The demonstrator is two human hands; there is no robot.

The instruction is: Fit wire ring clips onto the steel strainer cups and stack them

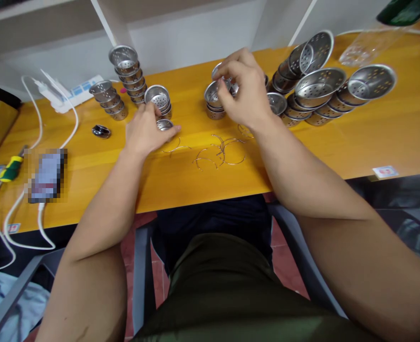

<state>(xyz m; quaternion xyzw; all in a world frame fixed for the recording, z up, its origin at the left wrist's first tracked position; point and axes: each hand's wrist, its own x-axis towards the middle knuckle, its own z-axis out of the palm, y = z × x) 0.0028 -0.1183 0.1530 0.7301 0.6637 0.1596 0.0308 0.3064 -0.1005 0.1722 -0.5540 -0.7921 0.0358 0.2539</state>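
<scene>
My left hand [146, 128] has its thumb and fingers around a small perforated metal cup [165, 125] on the yellow table, in front of a short stack of cups [157, 98]. My right hand [243, 85] is pinched over another short stack of perforated cups [214, 97]; what its fingertips hold, if anything, is hard to make out. Thin curved wires [221, 153] lie on the table between and in front of the hands.
Tall cup stacks stand at the left [128, 71] and the right [320, 88]. A phone [48, 175] with white cables, a green-yellow screwdriver [12, 168], a power strip [75, 93] and a small black object [101, 131] lie at the left. A clear plastic item [365, 47] is at the back right.
</scene>
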